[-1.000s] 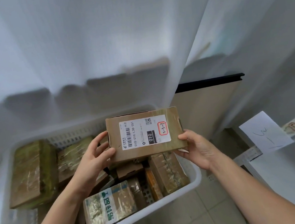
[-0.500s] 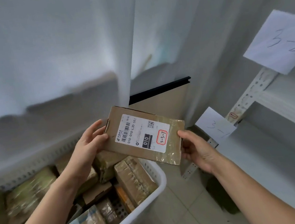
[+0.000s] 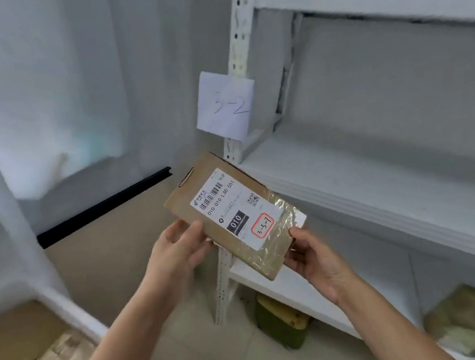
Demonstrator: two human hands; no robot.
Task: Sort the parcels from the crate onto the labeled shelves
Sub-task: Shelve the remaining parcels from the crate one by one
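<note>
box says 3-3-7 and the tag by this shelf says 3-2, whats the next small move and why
Probably raise the parcel toward the shelf above and look for its tag. The left hand and right hand grip it; its red-ringed code reads 3-3-7, while the paper tag beside this level reads 3-2, so this shelf seems wrong. No 3-3 tag is in view.

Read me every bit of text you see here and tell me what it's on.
"3-2": handwritten paper sign on the shelf post.
"010-010-L30 551": white label on the held parcel.
"010": black block on that label.
"3-3-7": red-edged sticker on that label.
Logo text and fine print: too small to read.
</note>
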